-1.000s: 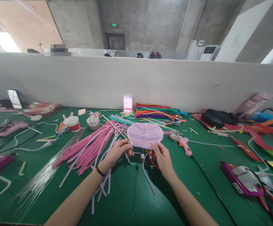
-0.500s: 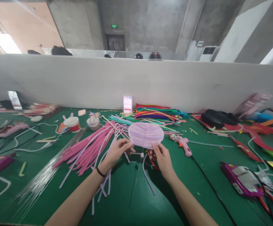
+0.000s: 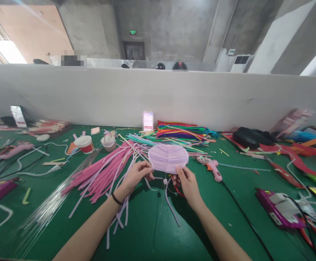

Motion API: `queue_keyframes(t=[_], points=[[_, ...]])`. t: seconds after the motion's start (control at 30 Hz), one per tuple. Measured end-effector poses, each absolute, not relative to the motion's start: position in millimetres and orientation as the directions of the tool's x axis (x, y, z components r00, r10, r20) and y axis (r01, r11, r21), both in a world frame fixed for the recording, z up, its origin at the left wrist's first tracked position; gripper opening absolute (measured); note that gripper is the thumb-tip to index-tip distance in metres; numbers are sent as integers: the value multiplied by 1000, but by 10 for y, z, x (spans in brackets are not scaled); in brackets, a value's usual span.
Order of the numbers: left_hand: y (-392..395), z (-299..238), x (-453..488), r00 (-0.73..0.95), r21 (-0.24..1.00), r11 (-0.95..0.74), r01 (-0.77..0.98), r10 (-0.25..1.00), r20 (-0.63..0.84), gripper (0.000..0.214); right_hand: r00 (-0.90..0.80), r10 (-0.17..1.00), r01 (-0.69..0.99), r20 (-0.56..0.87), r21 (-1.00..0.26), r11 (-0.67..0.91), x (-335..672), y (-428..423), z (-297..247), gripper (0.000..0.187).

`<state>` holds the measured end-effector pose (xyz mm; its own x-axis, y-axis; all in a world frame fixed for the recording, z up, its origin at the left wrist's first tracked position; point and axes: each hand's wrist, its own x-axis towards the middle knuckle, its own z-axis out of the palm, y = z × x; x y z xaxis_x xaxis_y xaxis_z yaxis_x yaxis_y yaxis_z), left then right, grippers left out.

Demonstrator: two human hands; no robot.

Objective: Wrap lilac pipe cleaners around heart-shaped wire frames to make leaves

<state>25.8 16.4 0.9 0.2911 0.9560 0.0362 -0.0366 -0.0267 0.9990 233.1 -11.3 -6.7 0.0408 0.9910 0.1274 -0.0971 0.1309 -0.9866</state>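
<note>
The lilac heart-shaped pipe-cleaner panel (image 3: 168,158), held up just left of the pink glue gun (image 3: 213,168), looks light, soft and easily bent. The left hand (image 3: 136,175) and right hand (image 3: 186,183) each pinch its lower edge, a sensible hold.

lilac woven disc (image 3: 168,158) nudged slightly left; whole scene sits slightly lower in view.

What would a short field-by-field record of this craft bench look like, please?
Surface: green table
Left hand: pinches lower left edge of lilac fan piece
Right hand: pinches its lower right edge
Left of hands: pink pipe cleaners
Behind: multicoloured pipe cleaners
Right: pink glue gun, lying on the table
</note>
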Motion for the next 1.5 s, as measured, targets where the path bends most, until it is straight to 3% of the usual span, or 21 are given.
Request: queue_keyframes(t=[0.5,0.87,1.2,1.5], points=[[188,-16,279,290,998,-58,-4,955,57,16,21,991,-102,134,-986,135,2316,-136,-52,39],[146,-14,313,180,994,-109,-7,978,109,11,2,990,-40,140,-989,140,2284,-167,-17,41],[132,-18,327,302,998,19,-57,953,-1,28,15,996,-108,93,-990,95,2283,-154,-52,43],[130,0,314,234,992,-13,-127,971,43,30,-66,996,-168,54,-985,43,2302,-156,-40,44]])
